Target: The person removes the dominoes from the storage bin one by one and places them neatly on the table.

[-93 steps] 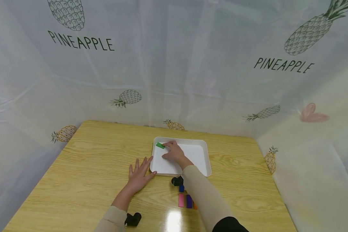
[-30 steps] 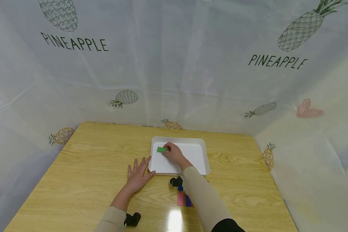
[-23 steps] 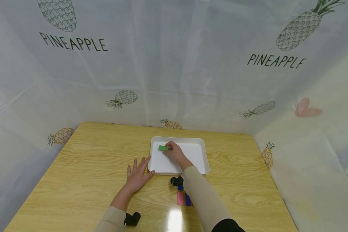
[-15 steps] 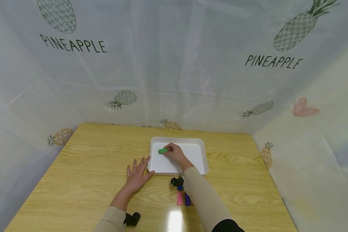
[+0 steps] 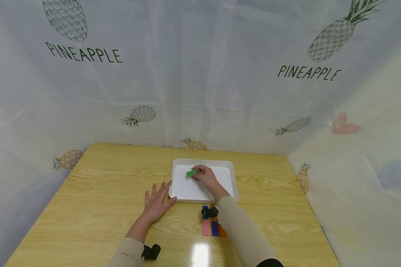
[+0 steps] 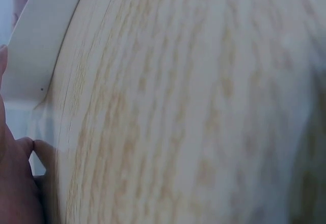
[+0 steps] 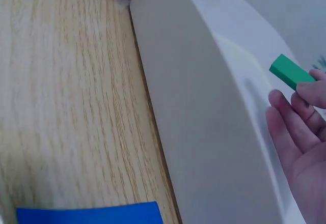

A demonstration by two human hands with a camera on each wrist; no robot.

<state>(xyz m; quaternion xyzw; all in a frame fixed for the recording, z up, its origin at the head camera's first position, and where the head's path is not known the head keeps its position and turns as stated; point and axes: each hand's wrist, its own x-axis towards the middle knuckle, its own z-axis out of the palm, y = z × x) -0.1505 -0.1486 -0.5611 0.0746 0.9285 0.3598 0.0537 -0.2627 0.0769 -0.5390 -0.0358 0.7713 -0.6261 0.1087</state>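
Observation:
A green rectangular block (image 5: 191,173) is pinched between the thumb and fingers of my right hand (image 5: 205,177), over the left part of a white tray (image 5: 234,181). In the right wrist view the green block (image 7: 290,72) sticks out past the fingertips, raised off the tray floor. My left hand (image 5: 156,206) lies spread on the table by the tray's left front corner, its fingers straight and close to the rim. The left wrist view shows only part of that hand (image 6: 18,183) beside the tray wall (image 6: 43,40).
In front of the tray lie several blocks: a pink one (image 5: 205,228), a purple one (image 5: 214,228), orange ones (image 5: 222,231) and a blue one (image 7: 91,215). My right sleeve (image 5: 244,230) covers part of this group. A printed curtain (image 5: 200,74) hangs behind the wooden table (image 5: 113,178).
Three seconds ago the green block lay at the tray's far left corner under my right fingertips. My right hand has since lifted it and drawn it rightward. The left hand stays in place.

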